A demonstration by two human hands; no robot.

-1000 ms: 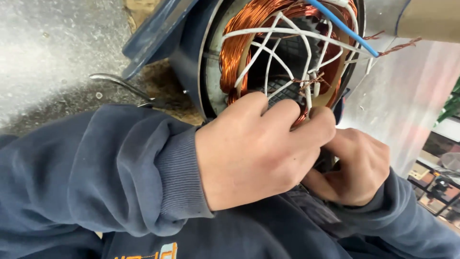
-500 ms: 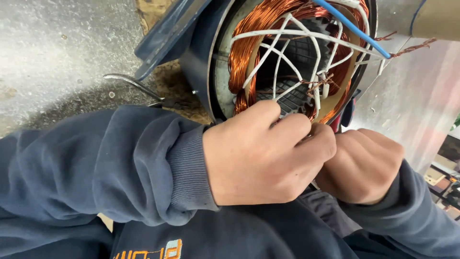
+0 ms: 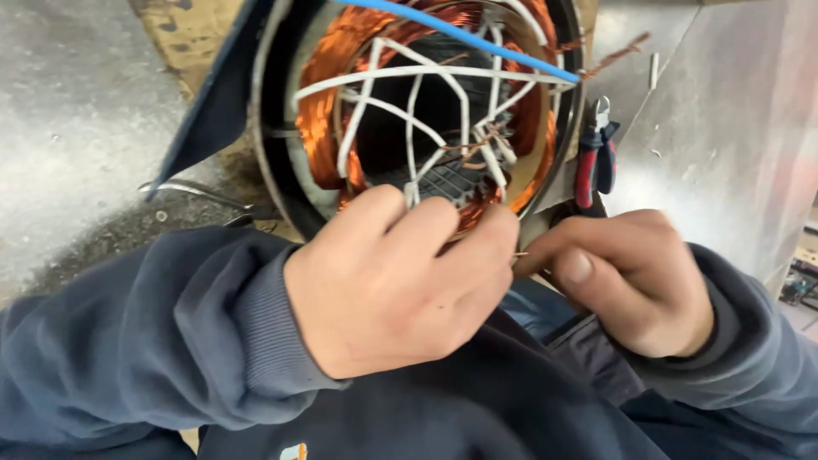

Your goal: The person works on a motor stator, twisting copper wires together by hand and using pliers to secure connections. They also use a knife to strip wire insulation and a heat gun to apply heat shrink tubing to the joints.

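— Copper, mostly: the copper windings (image 3: 328,111) ring the inside of the round motor housing (image 3: 273,162), which lies on its side with its open end facing the person.

— And the white lines across the opening?

— White sleeved leads (image 3: 409,77), criss-crossing the bore, with one blue wire (image 3: 452,32) running over them from top centre towards the right rim.

— Where are the hands?

— Both at the lower edge of the opening. The left hand (image 3: 400,281) is curled shut, knuckles up, its fingertips pressed in at the bottom of the windings where the white leads come down. What exactly it grips is hidden under the fingers.

— The right one?

— The right hand (image 3: 630,281) sits just beside it, fingers bent in and thumb forward, closed as well. A thin bare wire end (image 3: 518,254) shows in the small gap between the two hands, touching the left fingers; I cannot tell whether the right hand pinches it.

— Anything else close by?

— A pair of pliers (image 3: 595,166) with red and dark blue handles rests against the right side of the housing, just above the right hand. A twisted copper strand (image 3: 613,55) sticks out past the rim at upper right. A curved metal piece (image 3: 200,194) lies on the grey floor (image 3: 77,128) to the left of the housing. Both arms wear dark blue sweatshirt sleeves (image 3: 145,332).
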